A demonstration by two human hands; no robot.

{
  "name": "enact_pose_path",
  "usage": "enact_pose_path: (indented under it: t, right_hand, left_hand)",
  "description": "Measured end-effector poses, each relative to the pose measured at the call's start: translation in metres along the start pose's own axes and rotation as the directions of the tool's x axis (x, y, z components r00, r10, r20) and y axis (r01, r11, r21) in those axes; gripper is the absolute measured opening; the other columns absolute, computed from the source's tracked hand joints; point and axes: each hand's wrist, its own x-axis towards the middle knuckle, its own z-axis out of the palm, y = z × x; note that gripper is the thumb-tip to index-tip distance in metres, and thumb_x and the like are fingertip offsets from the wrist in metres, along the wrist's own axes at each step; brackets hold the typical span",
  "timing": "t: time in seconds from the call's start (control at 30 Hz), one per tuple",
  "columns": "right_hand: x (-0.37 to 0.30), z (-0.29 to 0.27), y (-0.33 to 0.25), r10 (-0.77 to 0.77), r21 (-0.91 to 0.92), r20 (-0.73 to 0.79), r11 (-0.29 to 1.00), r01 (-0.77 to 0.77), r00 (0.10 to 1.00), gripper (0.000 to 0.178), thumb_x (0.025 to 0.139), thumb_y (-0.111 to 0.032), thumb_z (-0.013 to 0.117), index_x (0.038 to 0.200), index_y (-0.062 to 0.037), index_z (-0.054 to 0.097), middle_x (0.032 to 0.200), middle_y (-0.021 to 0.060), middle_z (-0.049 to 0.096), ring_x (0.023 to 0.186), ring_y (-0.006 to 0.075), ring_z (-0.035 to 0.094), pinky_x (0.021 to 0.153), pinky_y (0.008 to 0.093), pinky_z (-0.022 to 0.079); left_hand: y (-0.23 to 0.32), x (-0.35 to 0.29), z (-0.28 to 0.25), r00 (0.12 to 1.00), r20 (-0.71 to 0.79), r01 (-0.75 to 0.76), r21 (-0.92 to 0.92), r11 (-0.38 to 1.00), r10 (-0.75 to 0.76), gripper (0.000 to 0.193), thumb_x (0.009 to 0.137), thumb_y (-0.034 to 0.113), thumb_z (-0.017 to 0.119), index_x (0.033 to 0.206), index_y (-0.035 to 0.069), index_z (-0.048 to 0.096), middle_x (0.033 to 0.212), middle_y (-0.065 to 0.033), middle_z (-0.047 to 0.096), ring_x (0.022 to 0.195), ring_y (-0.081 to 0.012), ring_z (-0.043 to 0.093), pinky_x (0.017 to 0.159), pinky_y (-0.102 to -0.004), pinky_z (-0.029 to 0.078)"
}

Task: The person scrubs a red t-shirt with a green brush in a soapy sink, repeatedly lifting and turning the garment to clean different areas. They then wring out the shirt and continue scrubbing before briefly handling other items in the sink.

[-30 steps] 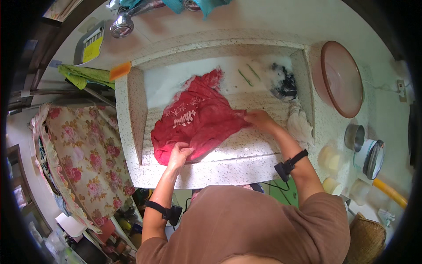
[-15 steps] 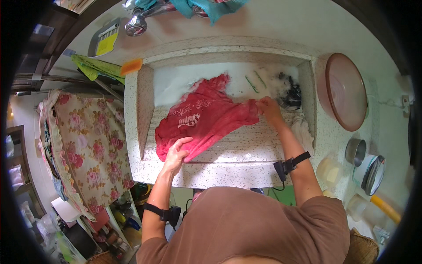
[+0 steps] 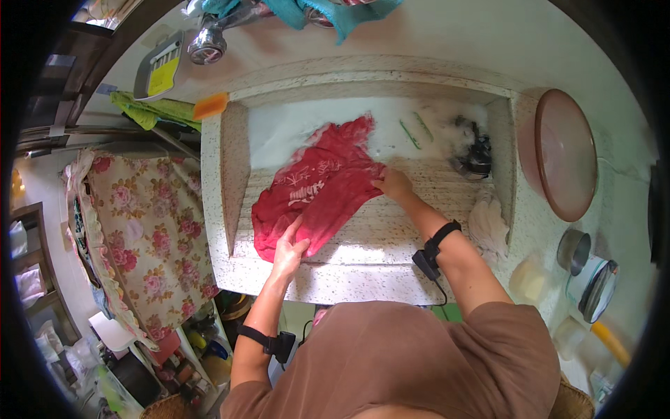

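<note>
A wet red garment (image 3: 324, 188) with a pale print lies bunched on the ridged washboard part of a speckled stone sink (image 3: 349, 276). My right hand (image 3: 395, 184) is closed on the garment's right edge, its fingertips partly hidden. Over the near left part of the cloth rests my left hand (image 3: 289, 253), fingers stretched out and thumb apart. Whitish suds lie behind the garment. Two thin green strips (image 3: 410, 134) lie in the suds, and a dark wet bundle (image 3: 474, 150) sits at the basin's right end. A pale cloth (image 3: 488, 222) is bunched below it.
A large pinkish basin (image 3: 565, 153) leans against the right wall, with a metal bowl (image 3: 574, 244) nearby. An orange sponge (image 3: 210, 106) sits on the back left rim. Floral fabric (image 3: 143, 237) hangs at the left. A metal tap (image 3: 207, 47) juts out at the back.
My right hand has moved left, bringing the garment's right edge inward, so the cloth is more bunched. My left hand has shifted slightly right on the cloth.
</note>
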Motion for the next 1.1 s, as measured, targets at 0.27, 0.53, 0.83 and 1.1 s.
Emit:
enact_pose_path:
  t: [0.27, 0.53, 0.83, 1.1]
  right_hand:
    - [-0.011, -0.057, -0.017, 0.135, 0.89, -0.184, 0.443, 0.106, 0.974, 0.024, 0.087, -0.027, 0.064, 0.09, -0.003, 0.063, 0.083, 0.0031, 0.06, 0.078, 0.0175, 0.055, 0.076, 0.0304, 0.046]
    - [-0.019, -0.107, -0.015, -0.053, 0.517, 0.081, 0.856, 0.004, 0.995, 0.027, 0.092, -0.025, 0.061, 0.105, -0.0015, 0.065, 0.096, 0.0058, 0.066, 0.087, 0.0139, 0.059, 0.078, 0.0274, 0.046]
    - [-0.099, -0.152, -0.015, -0.231, -0.086, -0.382, 0.973, 0.214, 0.895, 0.044, 0.075, -0.027, 0.079, 0.111, -0.0054, 0.066, 0.1, 0.0132, 0.068, 0.092, 0.0298, 0.065, 0.081, 0.0392, 0.05]
    - [-0.14, -0.054, -0.059, -0.494, 0.157, -0.007, 0.858, 0.489, 0.869, 0.044, 0.075, -0.002, 0.066, 0.118, -0.006, 0.064, 0.114, 0.0207, 0.063, 0.1, 0.0362, 0.061, 0.088, 0.038, 0.048]
  left_hand:
    - [0.01, 0.004, -0.011, 0.998, -0.028, -0.056, -0.025, 0.998, 0.055, 0.064, 0.079, -0.006, 0.05, 0.142, -0.003, 0.04, 0.143, -0.0132, 0.046, 0.103, -0.0101, 0.055, 0.081, -0.0199, 0.045]
    - [0.033, 0.018, 0.0, 0.998, -0.018, -0.065, -0.24, 0.968, 0.062, 0.063, 0.08, -0.006, 0.053, 0.142, 0.0, 0.042, 0.115, -0.0052, 0.059, 0.071, -0.0031, 0.049, 0.066, -0.017, 0.042]
    - [0.018, -0.006, 0.061, 0.914, 0.403, 0.115, -0.165, 0.98, -0.039, 0.068, 0.087, 0.001, 0.053, 0.15, 0.004, 0.026, 0.154, -0.0176, 0.028, 0.139, -0.0264, 0.033, 0.107, -0.0372, 0.036]
    - [-0.013, 0.003, 0.048, 0.875, 0.398, -0.259, -0.096, 0.961, 0.276, 0.058, 0.091, 0.005, 0.054, 0.146, 0.007, 0.035, 0.137, -0.0137, 0.051, 0.112, -0.0205, 0.057, 0.097, -0.0327, 0.045]
